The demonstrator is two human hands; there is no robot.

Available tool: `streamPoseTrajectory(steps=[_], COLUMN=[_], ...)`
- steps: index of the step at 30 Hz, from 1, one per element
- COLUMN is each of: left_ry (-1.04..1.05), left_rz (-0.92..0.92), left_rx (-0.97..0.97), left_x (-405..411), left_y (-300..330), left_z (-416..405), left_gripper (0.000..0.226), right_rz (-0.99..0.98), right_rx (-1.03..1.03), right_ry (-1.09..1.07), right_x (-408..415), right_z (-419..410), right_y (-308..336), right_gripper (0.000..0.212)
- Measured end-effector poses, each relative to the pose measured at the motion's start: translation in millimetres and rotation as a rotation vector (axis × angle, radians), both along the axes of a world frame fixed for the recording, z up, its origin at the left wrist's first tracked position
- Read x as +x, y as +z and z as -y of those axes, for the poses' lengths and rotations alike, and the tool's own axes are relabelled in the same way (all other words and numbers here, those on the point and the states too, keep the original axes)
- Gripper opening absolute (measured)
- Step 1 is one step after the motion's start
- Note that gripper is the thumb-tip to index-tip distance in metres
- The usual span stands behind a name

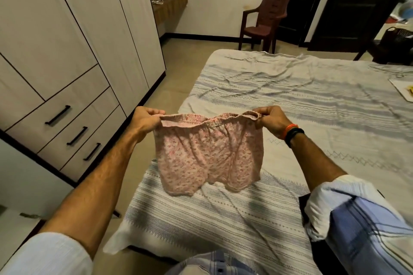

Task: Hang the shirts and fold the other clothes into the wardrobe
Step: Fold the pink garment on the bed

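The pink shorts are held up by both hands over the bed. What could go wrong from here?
1. Both the left hand and the right hand pinch only the waistband of the shorts, so the elastic may slip free.
2. The bed sheet is wrinkled, so a fold made on it may come out uneven.
3. The wardrobe is closed; it needs a free hand.

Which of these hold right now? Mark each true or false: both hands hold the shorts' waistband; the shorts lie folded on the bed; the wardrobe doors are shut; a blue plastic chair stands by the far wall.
1. Left hand and right hand both grip the waistband of the pink floral cotton shorts. True.
2. The shorts lie folded on the striped white bed sheet. False: they hang unfolded above it.
3. The cream panelled wardrobe has its doors shut. True.
4. A blue plastic chair stands by the far wall. False: the plastic chair is brown.
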State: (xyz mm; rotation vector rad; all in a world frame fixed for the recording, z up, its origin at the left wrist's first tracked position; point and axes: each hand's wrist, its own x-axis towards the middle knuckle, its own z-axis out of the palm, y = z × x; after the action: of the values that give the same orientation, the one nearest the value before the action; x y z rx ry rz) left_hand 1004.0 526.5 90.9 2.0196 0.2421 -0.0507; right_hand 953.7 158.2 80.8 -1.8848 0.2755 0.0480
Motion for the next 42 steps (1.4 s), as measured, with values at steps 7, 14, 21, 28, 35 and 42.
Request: streamPoseTrajectory(steps=[7,14,21,28,35,42], left_ry=[-0.065,-0.079,-0.142,0.249,0.087,-0.147], left_rz=[0.267,0.136,-0.172,-0.032,0.07,0.092], left_rx=[0.512,0.218,-0.694,-0.114,-0.033,-0.237], left_x=[-7.0,-11.9,-20.3,-24.9,-47.6,-64.4], left_y=[-13.7,-12.7,4.5,-7.3,2.7,10.3], left_z=[-3.6,-13.7,-6.4,41.7,110.7,119.8], left_gripper=[0.027,0.031,0.026,0.023,0.023,0.041], right_rz=[0.125,0.115,-0.016,0.015,0.041,0.118], right_rx=[-0.317,-0.034,0.823,-0.028,0.1,0.034], right_ry=[-0.181,-0.04,0.106,-0.176,-0.022,0.161], right_x=[2.0,2.8,-8.2,11.0,15.8,9.0], right_z=[-14.7,-1.5,4.2,-52.1,-119.7,-132.3], right_y=[-9.4,-10.4,1.0,-9.9,-5.9,11.5], right_gripper=[0.028,0.026,0.031,0.029,0.016,0.036])
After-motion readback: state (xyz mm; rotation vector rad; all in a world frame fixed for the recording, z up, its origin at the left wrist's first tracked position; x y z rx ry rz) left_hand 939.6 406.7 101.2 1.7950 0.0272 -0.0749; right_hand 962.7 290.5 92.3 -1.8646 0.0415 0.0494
